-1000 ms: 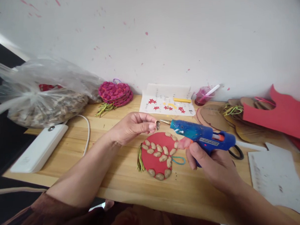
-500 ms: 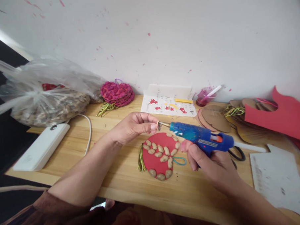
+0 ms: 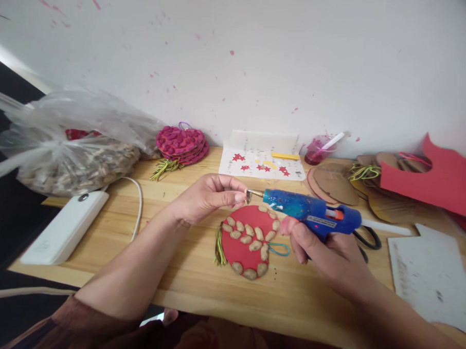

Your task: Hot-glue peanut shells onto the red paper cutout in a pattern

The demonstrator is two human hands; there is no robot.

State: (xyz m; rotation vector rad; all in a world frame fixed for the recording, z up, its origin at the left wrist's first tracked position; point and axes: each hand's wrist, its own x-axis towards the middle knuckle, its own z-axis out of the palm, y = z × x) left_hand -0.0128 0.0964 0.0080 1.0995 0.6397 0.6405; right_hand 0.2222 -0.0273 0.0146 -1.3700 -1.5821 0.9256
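Between thumb and fingertips, my left hand (image 3: pixel 209 198) pinches a small peanut shell (image 3: pixel 249 196), its dark hollow side toward the nozzle. My right hand (image 3: pixel 329 250) is wrapped around the handle of a blue hot glue gun (image 3: pixel 296 205); its metal tip is at the shell. A white glue stick (image 3: pixel 387 227) sticks out of the gun's back. Below the hands lies a red disc (image 3: pixel 236 254) with several peanut shells on it in rows and along its edge. It has a yellow-green tassel (image 3: pixel 219 247) at left and a teal loop (image 3: pixel 279 249) at right.
Bagged shells (image 3: pixel 82 168) and a white power bank (image 3: pixel 65 228) with a cable stand left. Behind are pink shell-covered discs (image 3: pixel 181 146), paper with red stars (image 3: pixel 261 165) and a cup of dark red liquid (image 3: pixel 319 149). Cardboard pieces (image 3: pixel 329 183), red sheet (image 3: pixel 430 181) and scissors (image 3: pixel 369 238) lie right.
The glue gun has shifted very slightly in my right hand. My left hand keeps its pinch on the shell, and the disc stays in place.
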